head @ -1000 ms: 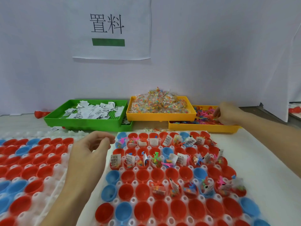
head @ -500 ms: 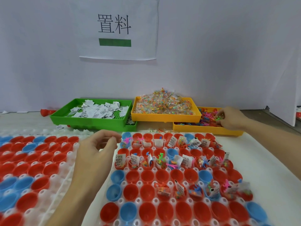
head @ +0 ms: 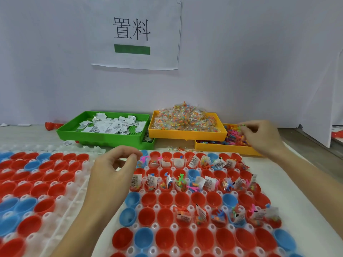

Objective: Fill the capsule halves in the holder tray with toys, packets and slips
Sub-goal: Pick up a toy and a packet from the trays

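A white paper sign [head: 136, 32] hangs on the pale wall [head: 241, 52] at twelve o'clock, bearing two black characters above a green bar [head: 132, 49]. The bench [head: 315, 210] has a white cover.

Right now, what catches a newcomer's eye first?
The holder tray of red and blue capsule halves fills the foreground, only some rows stuffed. At the back sit a green tray of slips and a heaped yellow tray of packets. The right hand picks toys at far right.
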